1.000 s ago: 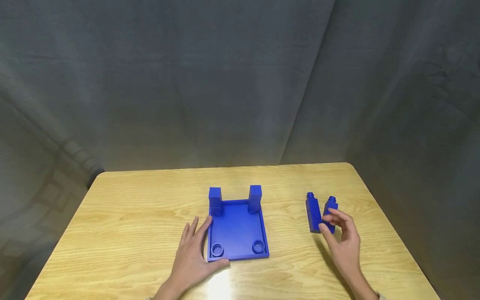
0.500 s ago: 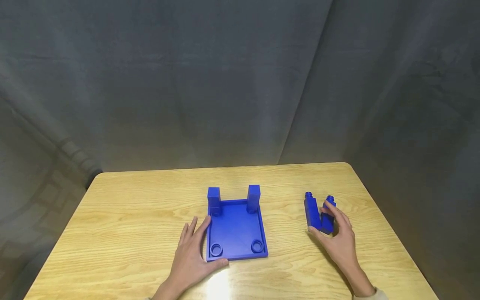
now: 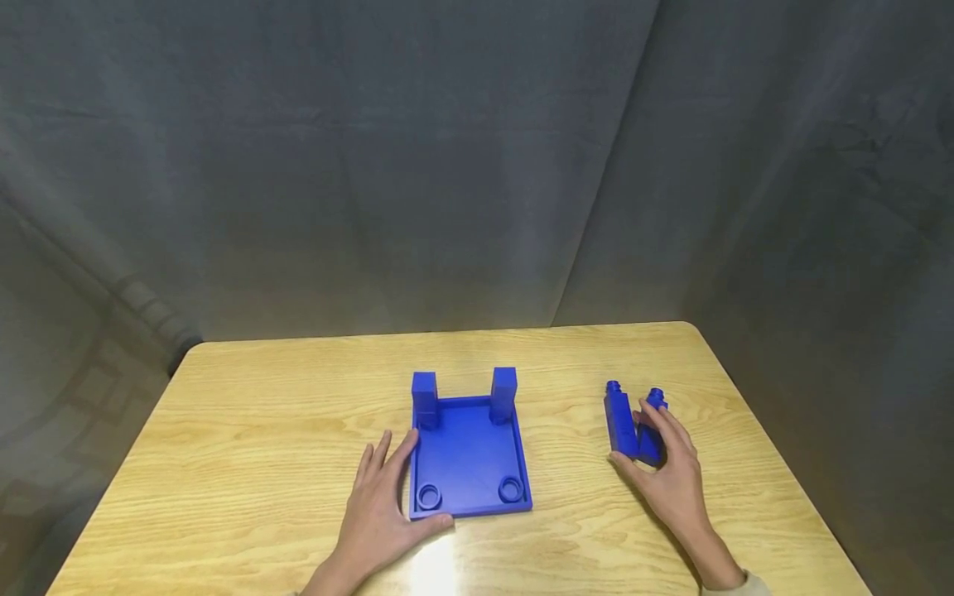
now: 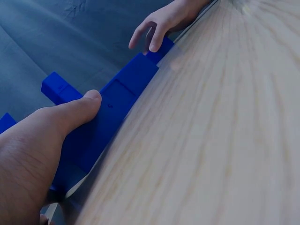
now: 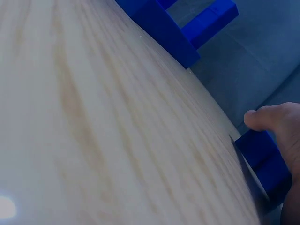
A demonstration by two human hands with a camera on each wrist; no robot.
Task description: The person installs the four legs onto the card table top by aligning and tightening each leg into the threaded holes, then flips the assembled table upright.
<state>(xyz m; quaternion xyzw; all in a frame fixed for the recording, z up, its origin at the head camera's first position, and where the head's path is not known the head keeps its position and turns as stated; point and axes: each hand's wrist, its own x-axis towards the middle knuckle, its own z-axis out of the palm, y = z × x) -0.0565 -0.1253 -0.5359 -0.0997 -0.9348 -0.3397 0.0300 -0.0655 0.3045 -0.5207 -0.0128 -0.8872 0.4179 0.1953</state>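
A square blue tabletop [image 3: 468, 463] with a raised rim lies underside up on the table. Two legs, the left one [image 3: 426, 397] and the right one [image 3: 503, 393], stand upright at its far corners. Round sockets show at its near corners. My left hand [image 3: 378, 505] spans the near left corner, fingers along the left rim and thumb straight against the front wall. Two loose legs with threaded ends lie side by side at right. My right hand [image 3: 671, 476] reaches over the outer loose leg [image 3: 652, 443], fingers curled, and pinches the inner loose leg [image 3: 620, 426] between thumb and fingertips.
The wooden table [image 3: 283, 414] has rounded far corners. Grey curtains [image 3: 358, 165] hang behind it and along both sides. Bare wood lies between the blue tabletop and the loose legs.
My right hand has come down and left onto the loose legs, thumb now at the inner one. Their lower ends are closer together. My left hand has stayed at the tabletop corner.
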